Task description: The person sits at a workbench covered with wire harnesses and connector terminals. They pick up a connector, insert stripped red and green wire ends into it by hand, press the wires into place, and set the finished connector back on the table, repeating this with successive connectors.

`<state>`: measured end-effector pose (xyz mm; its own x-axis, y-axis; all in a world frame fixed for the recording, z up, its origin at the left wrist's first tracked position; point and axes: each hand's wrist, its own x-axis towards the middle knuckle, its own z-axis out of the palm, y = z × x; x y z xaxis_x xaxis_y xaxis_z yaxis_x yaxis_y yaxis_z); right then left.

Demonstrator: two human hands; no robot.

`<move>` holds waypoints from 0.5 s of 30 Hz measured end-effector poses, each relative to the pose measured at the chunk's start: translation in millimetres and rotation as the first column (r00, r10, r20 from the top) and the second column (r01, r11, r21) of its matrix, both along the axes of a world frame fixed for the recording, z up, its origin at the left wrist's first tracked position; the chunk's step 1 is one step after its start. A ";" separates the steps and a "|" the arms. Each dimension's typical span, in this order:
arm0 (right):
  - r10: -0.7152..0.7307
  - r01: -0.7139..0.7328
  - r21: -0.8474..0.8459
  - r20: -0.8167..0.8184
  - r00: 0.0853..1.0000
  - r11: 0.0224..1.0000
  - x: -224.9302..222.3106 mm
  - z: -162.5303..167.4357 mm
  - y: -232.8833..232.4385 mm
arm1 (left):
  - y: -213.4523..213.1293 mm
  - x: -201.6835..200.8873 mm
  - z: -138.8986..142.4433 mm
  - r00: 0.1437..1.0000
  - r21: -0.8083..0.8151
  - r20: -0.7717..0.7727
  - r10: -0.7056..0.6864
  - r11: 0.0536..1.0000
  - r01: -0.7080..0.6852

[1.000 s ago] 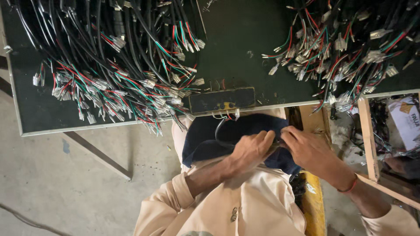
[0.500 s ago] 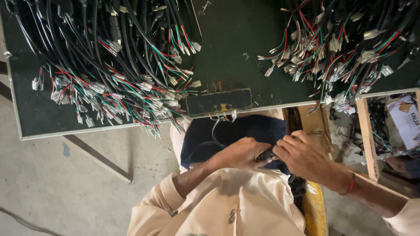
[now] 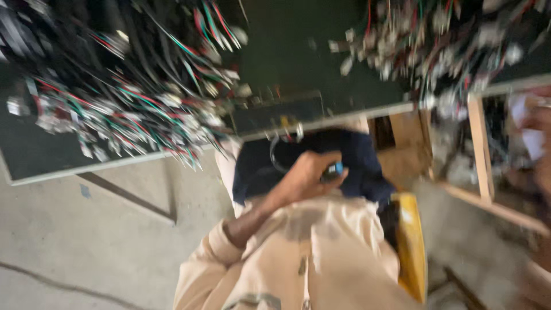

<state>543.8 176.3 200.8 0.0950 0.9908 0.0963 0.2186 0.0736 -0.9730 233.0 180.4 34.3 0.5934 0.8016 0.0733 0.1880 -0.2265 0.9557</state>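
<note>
Blue-tipped small tool (image 3: 334,169), possibly a cutter, blurred: clenched in left hand (image 3: 310,175) over dark lap cloth (image 3: 356,158). Right hand (image 3: 539,129) has left it, now at wooden crate (image 3: 479,146); its grip cannot be told. Wire bundles (image 3: 132,109) on green surface (image 3: 287,51).

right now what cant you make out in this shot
- Head view, small blue-tipped item: mostly wrapped by the left hand, kind unclear.
- Right hand: motion-blurred at the right edge, grip unreadable.
- Wire bundles on the dark table: connectors smeared by blur.
</note>
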 end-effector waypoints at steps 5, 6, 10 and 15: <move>0.149 -0.130 -0.194 0.086 0.985 0.972 -55.8 -72.2 -21.9 | -1.7 4.3 16.9 0.998 -0.113 0.034 -0.050 0.992 0.053; 0.258 -0.239 -0.104 0.272 0.927 0.966 -69.6 -82.6 -22.1 | -0.5 2.1 20.3 0.997 -0.151 0.030 -0.068 0.986 0.071; 0.378 -0.361 -0.111 0.256 0.890 0.926 -96.0 -90.0 -17.5 | 6.7 -7.3 32.2 0.986 -0.109 0.140 -0.088 0.989 0.103; 0.419 -0.516 0.012 0.568 0.709 0.857 -99.3 -77.0 -11.9 | 7.7 -10.1 43.4 0.993 -0.210 0.097 -0.066 0.974 0.085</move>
